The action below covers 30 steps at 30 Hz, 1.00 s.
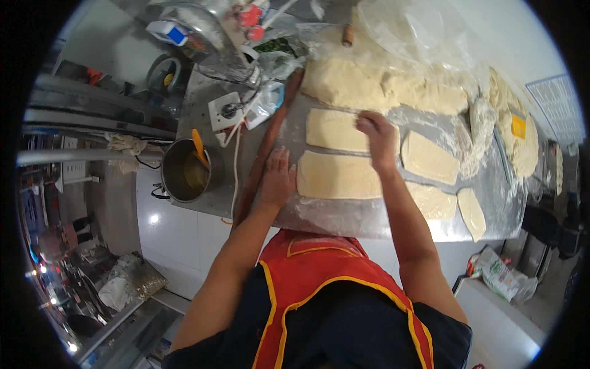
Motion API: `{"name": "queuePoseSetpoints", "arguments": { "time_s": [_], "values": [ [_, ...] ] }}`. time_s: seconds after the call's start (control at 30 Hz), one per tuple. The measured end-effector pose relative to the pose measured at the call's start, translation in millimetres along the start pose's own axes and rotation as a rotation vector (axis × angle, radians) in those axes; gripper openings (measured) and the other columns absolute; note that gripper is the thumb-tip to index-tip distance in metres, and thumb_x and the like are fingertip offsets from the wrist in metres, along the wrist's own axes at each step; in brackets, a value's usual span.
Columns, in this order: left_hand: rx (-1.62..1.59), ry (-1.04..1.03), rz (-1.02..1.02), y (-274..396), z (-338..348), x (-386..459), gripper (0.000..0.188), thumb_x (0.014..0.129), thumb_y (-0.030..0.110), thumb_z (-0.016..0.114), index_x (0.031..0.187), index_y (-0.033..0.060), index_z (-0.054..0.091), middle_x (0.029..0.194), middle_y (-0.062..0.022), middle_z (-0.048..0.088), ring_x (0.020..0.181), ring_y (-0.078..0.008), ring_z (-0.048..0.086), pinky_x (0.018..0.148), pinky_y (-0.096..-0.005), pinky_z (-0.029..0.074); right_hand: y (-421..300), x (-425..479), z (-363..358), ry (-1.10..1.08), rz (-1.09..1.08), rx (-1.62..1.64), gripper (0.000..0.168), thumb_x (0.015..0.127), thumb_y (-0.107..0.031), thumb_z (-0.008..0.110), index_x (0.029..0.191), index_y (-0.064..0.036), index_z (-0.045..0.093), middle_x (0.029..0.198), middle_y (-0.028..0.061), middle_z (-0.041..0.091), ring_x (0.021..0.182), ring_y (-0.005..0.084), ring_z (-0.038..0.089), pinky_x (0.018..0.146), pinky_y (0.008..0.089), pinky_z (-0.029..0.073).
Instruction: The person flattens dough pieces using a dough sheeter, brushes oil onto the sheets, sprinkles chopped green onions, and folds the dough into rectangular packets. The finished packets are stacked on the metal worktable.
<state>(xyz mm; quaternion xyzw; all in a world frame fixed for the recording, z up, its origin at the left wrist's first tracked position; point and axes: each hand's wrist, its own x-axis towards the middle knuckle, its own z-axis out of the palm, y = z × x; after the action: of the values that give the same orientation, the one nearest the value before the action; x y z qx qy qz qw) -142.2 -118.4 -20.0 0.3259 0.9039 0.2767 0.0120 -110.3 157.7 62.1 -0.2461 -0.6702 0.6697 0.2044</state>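
My left hand lies palm down on the floured metal table, between a long brown wooden rod and the left end of a flat dough sheet. It holds nothing. Over the right part of a second dough sheet, farther back, is my right hand with curled fingers. It is slightly blurred, and whether anything is pinched in it is hidden. Right of my forearm lie a shiny cut dough piece, another piece partly behind the arm, and a small tapered piece.
A thick dough mass stretches along the back beneath plastic film. At left stand a metal pot holding yellowish liquid and an orange-handled utensil, plus a white socket box with a cord. A yellow-bladed scraper rests on dough at right.
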Motion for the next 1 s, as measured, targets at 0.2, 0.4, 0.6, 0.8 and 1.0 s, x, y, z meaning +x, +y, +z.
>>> {"name": "queuePoseSetpoints", "arguments": {
  "time_s": [0.2,0.4,0.6,0.8,1.0],
  "values": [
    [0.003,0.162,0.186,-11.2,0.1,-3.5,0.041,0.089,0.011,0.058,0.121,-0.0137,0.050,0.128,-0.0304,0.051,0.120,-0.0435,0.049,0.106,-0.0504,0.035,52.2,87.7,171.7,-0.500,-0.508,-0.644,0.024,0.081,-0.002,0.055,0.103,-0.003,0.067,0.098,0.0198,0.067,0.092,0.0397,0.062,0.081,0.0435,0.051],
    [0.087,0.057,0.205,-9.8,21.6,-20.9,0.042,0.090,0.015,0.049,0.125,-0.0085,0.053,0.142,-0.0245,0.043,0.137,-0.0363,0.035,0.114,-0.0475,0.027,144.2,148.7,169.1,-0.617,-0.716,-0.995,0.020,0.081,-0.016,0.057,0.096,-0.003,0.062,0.095,0.0197,0.063,0.091,0.0407,0.060,0.079,0.0490,0.048],
    [0.101,-0.004,0.053,-3.2,23.0,-7.6,0.048,0.099,0.028,0.045,0.132,-0.0063,0.046,0.147,-0.0203,0.037,0.141,-0.0327,0.029,0.116,-0.0430,0.024,100.8,146.4,191.4,-0.689,-0.684,-1.037,0.009,0.070,-0.001,0.053,0.075,0.002,0.060,0.072,0.0245,0.061,0.073,0.0450,0.059,0.067,0.0522,0.046],
    [0.077,0.094,0.060,-4.7,43.0,-15.4,0.050,0.097,0.029,0.049,0.131,-0.0074,0.048,0.140,-0.0214,0.046,0.136,-0.0334,0.037,0.115,-0.0433,0.028,111.5,136.9,185.0,-0.409,0.155,-0.229,0.011,0.093,-0.002,0.054,0.097,0.004,0.062,0.082,0.0055,0.058,0.065,0.0143,0.052,0.054,0.0321,0.045],
    [-0.390,-0.490,-0.182,8.3,13.9,1.9,0.050,0.096,0.023,0.047,0.136,-0.0068,0.040,0.141,-0.0251,0.042,0.136,-0.0363,0.035,0.112,-0.0452,0.031,64.5,60.7,54.3,-0.411,0.554,0.577,0.016,0.096,-0.003,0.056,0.110,0.004,0.056,0.090,0.0043,0.057,0.076,0.0102,0.054,0.063,0.0187,0.047]
  ]
}}
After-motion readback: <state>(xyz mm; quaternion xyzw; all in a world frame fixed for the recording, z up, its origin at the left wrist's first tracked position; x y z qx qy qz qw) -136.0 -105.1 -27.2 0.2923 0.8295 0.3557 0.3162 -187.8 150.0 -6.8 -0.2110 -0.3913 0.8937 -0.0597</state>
